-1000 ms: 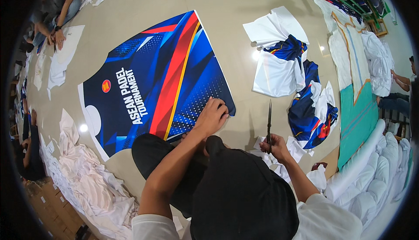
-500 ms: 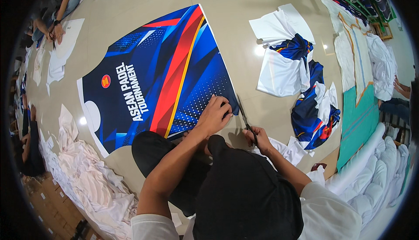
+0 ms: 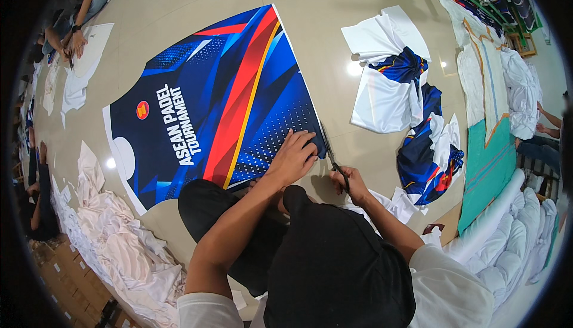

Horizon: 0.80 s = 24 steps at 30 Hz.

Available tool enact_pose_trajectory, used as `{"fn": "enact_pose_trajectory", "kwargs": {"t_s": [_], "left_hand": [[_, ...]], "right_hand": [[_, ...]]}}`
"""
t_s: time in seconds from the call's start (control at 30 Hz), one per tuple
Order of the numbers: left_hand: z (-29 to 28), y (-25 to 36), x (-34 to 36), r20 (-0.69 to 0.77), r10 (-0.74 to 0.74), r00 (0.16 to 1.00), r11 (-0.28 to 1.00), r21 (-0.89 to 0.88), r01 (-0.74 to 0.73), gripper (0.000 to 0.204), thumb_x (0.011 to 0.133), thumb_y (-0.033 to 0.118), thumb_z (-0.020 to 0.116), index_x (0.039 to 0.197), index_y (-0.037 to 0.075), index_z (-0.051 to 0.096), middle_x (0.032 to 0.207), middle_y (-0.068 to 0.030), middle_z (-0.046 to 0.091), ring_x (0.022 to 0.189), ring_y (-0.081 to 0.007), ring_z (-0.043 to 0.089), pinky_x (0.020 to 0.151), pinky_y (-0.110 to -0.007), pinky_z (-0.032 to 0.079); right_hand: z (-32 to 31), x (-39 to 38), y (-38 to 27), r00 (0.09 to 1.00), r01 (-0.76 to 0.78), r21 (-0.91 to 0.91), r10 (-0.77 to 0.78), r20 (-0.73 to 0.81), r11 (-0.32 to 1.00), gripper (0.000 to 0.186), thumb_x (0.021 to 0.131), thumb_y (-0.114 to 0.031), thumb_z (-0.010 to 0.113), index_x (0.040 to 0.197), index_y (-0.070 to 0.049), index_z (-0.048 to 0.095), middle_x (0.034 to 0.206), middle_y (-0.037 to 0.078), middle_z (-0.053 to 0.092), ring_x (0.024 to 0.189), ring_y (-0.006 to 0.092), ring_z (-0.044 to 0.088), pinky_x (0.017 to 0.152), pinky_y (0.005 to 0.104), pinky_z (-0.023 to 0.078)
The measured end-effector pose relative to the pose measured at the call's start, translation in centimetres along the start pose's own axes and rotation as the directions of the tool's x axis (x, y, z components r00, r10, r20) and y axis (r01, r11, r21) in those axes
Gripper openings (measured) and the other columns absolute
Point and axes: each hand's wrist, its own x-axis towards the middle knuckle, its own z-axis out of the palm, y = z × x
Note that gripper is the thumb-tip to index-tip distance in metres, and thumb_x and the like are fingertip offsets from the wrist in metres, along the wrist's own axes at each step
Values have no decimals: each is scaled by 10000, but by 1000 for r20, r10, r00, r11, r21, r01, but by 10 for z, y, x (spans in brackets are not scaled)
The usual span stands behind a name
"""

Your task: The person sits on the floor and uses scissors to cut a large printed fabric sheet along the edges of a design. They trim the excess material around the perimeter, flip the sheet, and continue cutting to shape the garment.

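A blue jersey panel with red and yellow diagonal stripes, white lettering and a white margin lies spread on the floor before me. My left hand rests over its near right corner, fingers bent and gripping the cloth there. Black-handled scissors are in my right hand, fingers through the handles. Their blades point away from me along the panel's right edge, close beside the white margin. How far the blades are apart is hard to make out. My black-clothed knees hide the panel's near edge.
Crumpled white and blue cloth pieces lie to the right. A heap of pale cloth spreads at the left. White fabric rolls and a green cloth line the right side. Another person's hands work on white cloth at far left.
The scissors and my right hand have shifted very slightly left, the blades staying at the panel's right edge. The panel appears slightly further left. My left hand keeps its place.
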Motion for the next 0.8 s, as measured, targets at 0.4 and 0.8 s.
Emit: {"fn": "enact_pose_trajectory", "kwargs": {"t_s": [0.4,0.8], "left_hand": [[-2,0,-1,-13,-3,1000,999,-41,3,140,980,167,680,1065,72,621,1461,-183,580,1420,-394,487,1250,-624,284],[-1,1,-1,-8,13,1000,1000,-16,-13,139,983,167,658,1066,70,605,1451,-179,579,1425,-382,479,1242,-620,298]], "right_hand": [[0,-1,6,1000,-9,-9,9,0,1000,344,966,-363,769,824,-64,671,644,3,603,553,96,562,530,265,416],[6,1,-1,999,-18,11,18,-33,1000,299,980,-276,755,778,-86,644,627,-3,599,509,86,554,487,258,455]]}}
